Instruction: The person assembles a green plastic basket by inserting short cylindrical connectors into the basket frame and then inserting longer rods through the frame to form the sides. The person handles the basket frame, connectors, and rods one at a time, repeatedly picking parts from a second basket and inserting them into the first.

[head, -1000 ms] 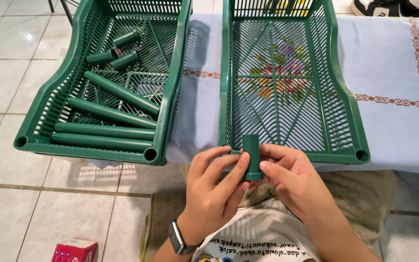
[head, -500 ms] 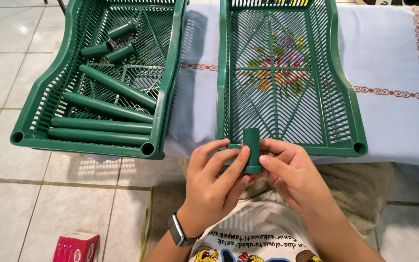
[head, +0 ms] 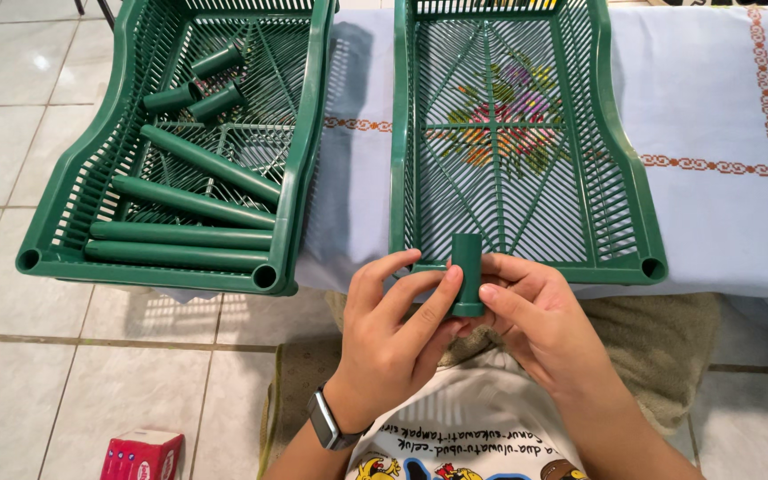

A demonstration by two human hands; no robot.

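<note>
I hold a short dark green plastic tube (head: pixel 467 271) upright at the near rim of the right green basket (head: pixel 620 169). My left hand (head: pixel 393 342) pinches the tube from the left, with a watch on the wrist. My right hand (head: pixel 531 324) grips it from the right. The tube's flared foot sits between my fingertips. The right basket has nothing in it. The left green basket (head: pixel 300 151) holds several long green tubes (head: pixel 184 236) and three short ones (head: pixel 197 89).
Both baskets rest on a table with a pale blue embroidered cloth (head: pixel 722 178); the left basket overhangs its edge above a tiled floor (head: pixel 91 373). A small red box (head: pixel 140 453) lies on the floor at lower left. A beige mat (head: pixel 660 356) lies under my lap.
My hands and the short tube stay almost still. The view has shifted slightly, so the baskets sit a little lower and to the left in frame.
</note>
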